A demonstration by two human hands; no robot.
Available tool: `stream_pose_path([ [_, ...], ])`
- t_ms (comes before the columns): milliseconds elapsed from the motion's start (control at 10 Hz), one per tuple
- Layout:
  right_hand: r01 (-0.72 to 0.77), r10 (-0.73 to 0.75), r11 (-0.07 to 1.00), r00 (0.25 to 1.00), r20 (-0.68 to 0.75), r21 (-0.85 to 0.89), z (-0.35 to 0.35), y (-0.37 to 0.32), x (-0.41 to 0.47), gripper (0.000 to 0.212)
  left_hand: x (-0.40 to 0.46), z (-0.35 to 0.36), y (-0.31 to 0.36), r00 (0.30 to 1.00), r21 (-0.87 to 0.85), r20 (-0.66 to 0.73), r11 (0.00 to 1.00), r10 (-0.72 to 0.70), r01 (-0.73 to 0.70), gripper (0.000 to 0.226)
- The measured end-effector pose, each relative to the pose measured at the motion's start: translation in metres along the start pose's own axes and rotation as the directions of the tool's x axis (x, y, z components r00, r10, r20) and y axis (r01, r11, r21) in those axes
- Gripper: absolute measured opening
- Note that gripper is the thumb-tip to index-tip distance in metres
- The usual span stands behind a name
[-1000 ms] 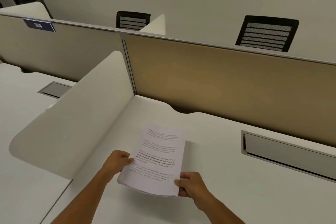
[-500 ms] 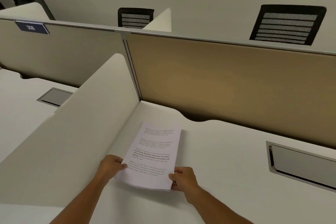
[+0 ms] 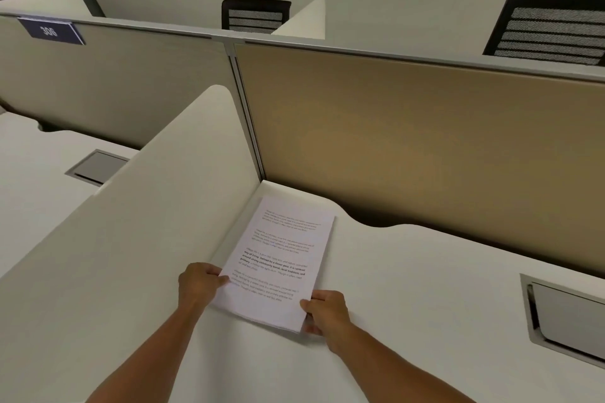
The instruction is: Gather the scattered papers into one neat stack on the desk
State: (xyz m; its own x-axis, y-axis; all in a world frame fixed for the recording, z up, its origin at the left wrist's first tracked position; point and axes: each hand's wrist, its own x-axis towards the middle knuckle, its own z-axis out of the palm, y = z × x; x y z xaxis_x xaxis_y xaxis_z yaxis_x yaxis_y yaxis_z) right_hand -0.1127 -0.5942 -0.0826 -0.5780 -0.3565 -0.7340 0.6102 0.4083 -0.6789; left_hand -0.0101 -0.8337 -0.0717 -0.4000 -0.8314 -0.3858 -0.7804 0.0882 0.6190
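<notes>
Late in the job, by the look of it: papers (image 3: 278, 262) already gathered into one stack, lying in the lower centre of the frame on the table (image 3: 425, 321), far end tucked into the corner where the side divider (image 3: 147, 222) meets the tan panel (image 3: 409, 141). Left hand (image 3: 199, 283) gripping the stack's near left edge, thumb on the top sheet, fingers curled at the side. Right hand (image 3: 324, 311) pinching the near right corner, thumb on top and fingers apparently beneath, though hidden under the sheets. Near edge looks slightly raised off the table, with layered sheet edges showing at that corner; hard to tell how well squared. No loose sheets seen elsewhere. Next move, as a judgement: lower the near edge flat, nudge both long sides to true the edges, then let go without dragging the top sheet. No real containers here; only a recessed cable tray (image 3: 566, 317) at right and another (image 3: 96, 167) at left beyond the divider, contents not visible under closed lids.
</notes>
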Motion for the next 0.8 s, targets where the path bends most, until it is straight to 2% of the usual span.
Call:
stream_pose_path([
  [100,0.011,-0.011,1.0,1.0,-0.026,-0.003,0.002,0.003,0.006,0.021,0.006,0.006,-0.004,1.0,-0.015,-0.003,1.0,-0.003,0.003,0.023],
  [400,-0.012,0.013,1.0,0.982,-0.186,0.007,-0.001,0.011,0.004,0.002,0.01,0.023,-0.014,0.999,0.032,-0.031,0.999,-0.025,0.026,0.022],
  [600,-0.101,0.112,0.993,0.975,-0.194,0.067,-0.005,0.003,-0.004,0.011,0.006,0.018,-0.009,0.999,0.129,0.028,0.991,-0.023,0.019,0.045],
  [700,-0.121,0.132,0.99,0.978,-0.161,0.076,-0.012,-0.003,-0.016,0.017,-0.003,0.011,0.002,0.998,0.159,0.065,0.987,-0.001,-0.009,0.045],
  [800,-0.125,0.138,0.987,0.981,-0.139,0.098,-0.018,-0.008,-0.03,0.013,-0.013,0.009,0.012,0.997,0.136,0.076,0.991,0.003,-0.013,0.044],
])
